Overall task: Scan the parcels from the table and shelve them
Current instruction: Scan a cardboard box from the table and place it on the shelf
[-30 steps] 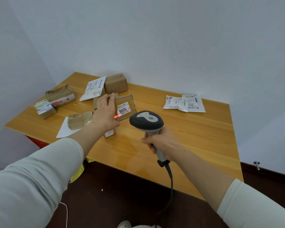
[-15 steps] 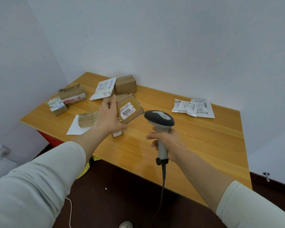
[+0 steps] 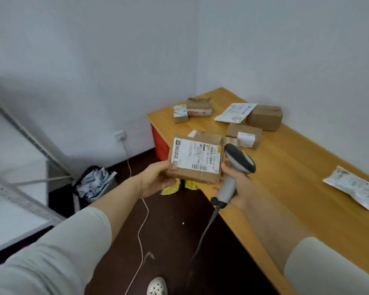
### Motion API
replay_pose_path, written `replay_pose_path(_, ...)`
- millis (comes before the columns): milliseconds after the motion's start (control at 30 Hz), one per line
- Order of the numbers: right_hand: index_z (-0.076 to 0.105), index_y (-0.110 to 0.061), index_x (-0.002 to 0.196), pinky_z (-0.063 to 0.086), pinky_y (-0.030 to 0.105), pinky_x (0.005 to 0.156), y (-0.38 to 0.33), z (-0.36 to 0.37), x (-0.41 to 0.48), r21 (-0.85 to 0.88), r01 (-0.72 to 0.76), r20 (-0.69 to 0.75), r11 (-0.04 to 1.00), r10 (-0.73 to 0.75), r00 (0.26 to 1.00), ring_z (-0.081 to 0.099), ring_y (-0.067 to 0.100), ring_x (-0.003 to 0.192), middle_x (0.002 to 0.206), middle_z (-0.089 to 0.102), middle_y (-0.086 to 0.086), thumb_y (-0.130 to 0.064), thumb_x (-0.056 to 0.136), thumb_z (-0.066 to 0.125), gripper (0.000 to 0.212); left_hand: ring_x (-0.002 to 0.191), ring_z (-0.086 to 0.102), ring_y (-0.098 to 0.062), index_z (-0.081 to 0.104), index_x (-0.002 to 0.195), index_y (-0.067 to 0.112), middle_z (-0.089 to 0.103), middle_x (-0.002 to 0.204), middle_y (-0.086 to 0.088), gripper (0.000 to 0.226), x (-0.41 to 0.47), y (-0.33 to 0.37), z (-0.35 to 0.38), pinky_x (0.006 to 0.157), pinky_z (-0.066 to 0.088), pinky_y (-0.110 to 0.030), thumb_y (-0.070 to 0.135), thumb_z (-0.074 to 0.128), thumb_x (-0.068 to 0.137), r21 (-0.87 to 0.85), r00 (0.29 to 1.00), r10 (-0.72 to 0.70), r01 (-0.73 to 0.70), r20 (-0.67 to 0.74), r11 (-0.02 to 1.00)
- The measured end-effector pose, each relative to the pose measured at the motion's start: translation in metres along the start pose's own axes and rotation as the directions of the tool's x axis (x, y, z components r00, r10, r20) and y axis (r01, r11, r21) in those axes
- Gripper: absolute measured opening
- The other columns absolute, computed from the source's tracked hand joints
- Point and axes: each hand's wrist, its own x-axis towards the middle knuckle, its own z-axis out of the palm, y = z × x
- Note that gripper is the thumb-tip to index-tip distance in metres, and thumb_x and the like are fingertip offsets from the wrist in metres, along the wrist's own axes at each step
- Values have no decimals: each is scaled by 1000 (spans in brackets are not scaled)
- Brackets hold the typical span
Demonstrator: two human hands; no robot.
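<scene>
1. At the far left, a pale metal-framed shelf unit [image 3: 19,188] stands blurred at the edge of view. Going by the task, it is probably where the held parcel is headed.
2. On the dark floor beside it sit a black waste bin stuffed with crumpled white paper [image 3: 95,184] and a thin pale cable [image 3: 141,220]. The cable trails from a white wall socket [image 3: 119,136] and crosses the way to the shelf, so it looks like a trip risk.
3. The left hand [image 3: 156,179] grips the left end of a flat brown cardboard parcel with a large white shipping label [image 3: 194,160], thumb on top and fingers underneath. The parcel is held in the air above the floor, just off the worktop's near corner. Its label faces up, probably so that it can be read.
4. A grey-and-black handheld barcode scanner [image 3: 240,160] is just beside the parcel's right edge, and no beam shows on the label. The right hand [image 3: 239,188] is wrapped round its handle, and its dark cord [image 3: 202,231] hangs to the floor. I cannot tell whether the right hand's fingers touch the parcel.
5. The orange wooden worktop [image 3: 296,177] carries the rest:
   - a small label-covered box [image 3: 180,113] beside a brown taped parcel [image 3: 199,107];
   - a white plastic mailer [image 3: 234,111] leaning on a brown carton [image 3: 264,117];
   - a low brown box with a white sticker [image 3: 244,135];
   - crumpled white mailer bags [image 3: 354,186] at the far right, well apart from the others.
</scene>
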Motion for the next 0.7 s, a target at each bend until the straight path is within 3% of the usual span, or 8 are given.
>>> replay_pose_path(100, 66, -18, 105, 52, 51, 89, 28, 48, 9, -83, -58, 110, 995, 67, 992, 65, 26, 103, 112, 70, 9, -10, 82, 72, 25, 102, 54, -21, 61, 109, 17, 58, 106, -7, 71, -41, -12, -52, 106, 41, -39, 32, 75, 42, -43, 993, -7, 2, -118, 999)
replay_pose_path(200, 66, -17, 108, 55, 46, 74, 59, 102, 10, -178, -72, 191, 981, 106, 976, 66, 28, 102, 114, 70, 11, -7, 72, 78, 40, 101, 56, -22, 46, 135, 26, 55, 116, -6, 99, -86, -23, -102, 99, 39, -39, 36, 73, 41, -53, 973, -12, 0, -231, 999)
replay_pose_path(267, 66, -15, 112, 56, 44, 74, 82, 140, 5, -225, -93, 246, 970, 148, 958, 65, 28, 105, 115, 69, 12, -6, 73, 78, 42, 106, 56, -24, 39, 142, 32, 54, 125, -6, 107, -119, -30, -134, 97, 39, -36, 38, 74, 41, -72, 950, -13, -10, -311, 997)
replay_pose_path(367, 66, -11, 113, 56, 43, 72, 117, 202, -13, -282, -109, 315, 953, 199, 928, 65, 29, 105, 113, 70, 14, -4, 69, 81, 47, 115, 56, -25, 49, 134, 23, 57, 128, -10, 86, -171, -41, -182, 90, 47, -32, 40, 80, 55, -127, 898, 20, -84, -439, 988)
replay_pose_path(433, 67, -11, 109, 56, 45, 74, 142, 244, -30, -324, -113, 375, 939, 237, 896, 66, 29, 103, 111, 70, 15, -3, 65, 81, 47, 112, 59, -23, 55, 128, 17, 61, 125, -10, 72, -207, -48, -215, 93, 50, -34, 37, 80, 63, -163, 850, 39, -145, -525, 976)
replay_pose_path(600, 68, -9, 97, 57, 46, 75, 213, 350, -87, -388, -86, 501, 918, 288, 816, 71, 25, 82, 96, 73, 13, -1, 74, 77, 26, 108, 60, -24, 61, 116, 14, 61, 121, -13, 40, -308, -67, -302, 96, 51, -37, 29, 69, 80, -206, 749, 67, -265, -659, 942)
replay_pose_path(700, 68, -8, 95, 55, 31, 55, 259, 411, -123, -443, -45, 522, 895, 299, 799, 67, 20, 65, 91, 72, 13, -10, 64, 83, 34, 112, 60, -27, 62, 111, 17, 60, 120, -14, 29, -365, -78, -352, 99, 49, -39, 31, 65, 86, -220, 672, 60, -325, -738, 920)
